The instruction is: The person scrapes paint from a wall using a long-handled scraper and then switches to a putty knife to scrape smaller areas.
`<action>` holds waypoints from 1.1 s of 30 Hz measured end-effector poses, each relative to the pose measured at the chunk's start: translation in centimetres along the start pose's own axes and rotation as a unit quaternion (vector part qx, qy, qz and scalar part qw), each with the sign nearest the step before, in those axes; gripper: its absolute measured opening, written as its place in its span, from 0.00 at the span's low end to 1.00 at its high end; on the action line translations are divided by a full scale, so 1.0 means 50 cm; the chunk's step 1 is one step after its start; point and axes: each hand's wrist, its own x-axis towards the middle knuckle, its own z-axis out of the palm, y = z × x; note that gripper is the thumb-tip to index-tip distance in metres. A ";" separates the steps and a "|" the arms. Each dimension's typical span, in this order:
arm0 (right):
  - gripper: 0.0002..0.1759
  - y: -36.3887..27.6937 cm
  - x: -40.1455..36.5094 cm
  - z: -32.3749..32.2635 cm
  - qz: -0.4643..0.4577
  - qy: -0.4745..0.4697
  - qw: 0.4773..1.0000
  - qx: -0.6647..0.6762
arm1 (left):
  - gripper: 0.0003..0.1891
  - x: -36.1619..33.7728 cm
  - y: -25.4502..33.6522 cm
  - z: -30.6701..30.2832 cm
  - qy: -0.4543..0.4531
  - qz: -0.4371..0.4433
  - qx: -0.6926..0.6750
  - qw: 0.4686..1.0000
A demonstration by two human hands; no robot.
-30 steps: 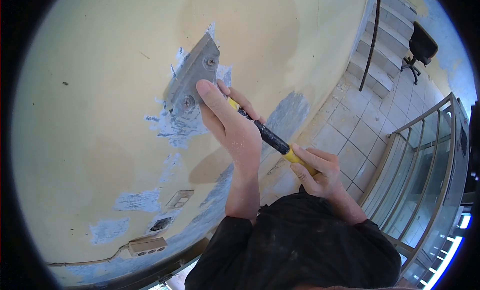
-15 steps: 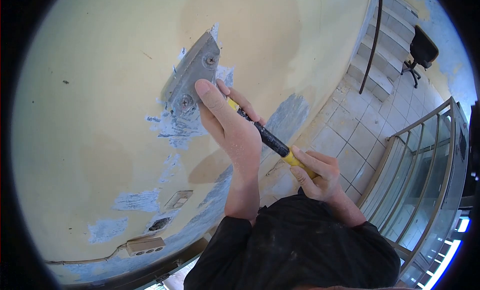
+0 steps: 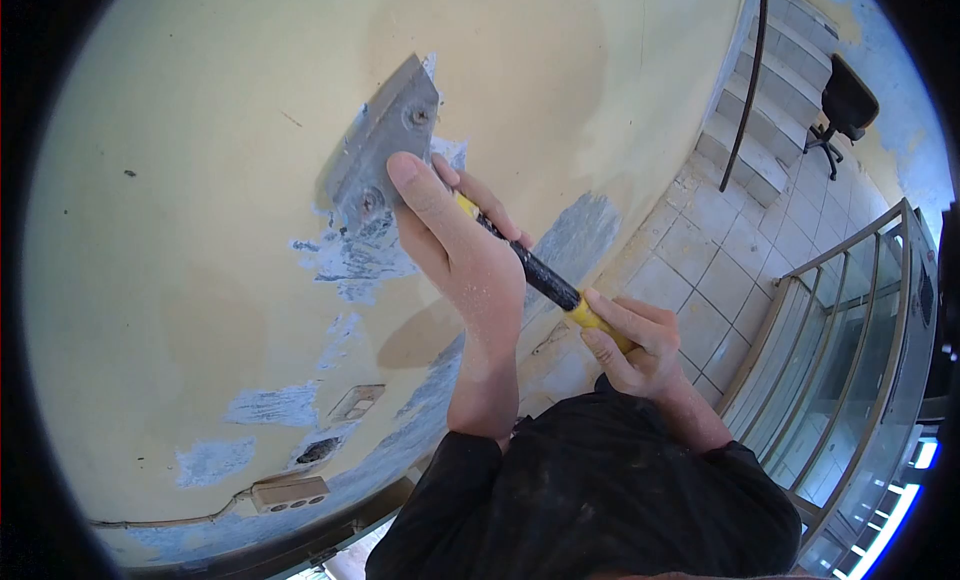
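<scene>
A wide scraper (image 3: 385,140) with a grey metal head, two screws and a black and yellow handle lies against the yellowish wall (image 3: 230,180). My left hand (image 3: 455,225) grips it close behind the head, the thumb pressed on the metal. Around the lower end of the handle my right hand (image 3: 635,345) is closed. Bluish-grey bare patches (image 3: 365,255) with ragged paint edges show beside and below the blade. The blade's edge touches the wall or sits very near it.
Below left, a socket block (image 3: 290,494) with a cable is on the wall, near a hole (image 3: 320,449) and a switch plate (image 3: 357,401). To the right are tiled steps (image 3: 745,155), a dark rail (image 3: 746,100), an office chair (image 3: 848,98) and a glass display case (image 3: 850,330).
The scraper's head has shifted very slightly along the wall and its tilt differs a little. Both hands keep the same grip.
</scene>
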 end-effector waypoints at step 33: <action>0.27 0.020 0.006 0.009 -0.027 0.022 0.999 0.027 | 0.26 0.008 -0.003 0.009 -0.016 0.016 0.014 1.000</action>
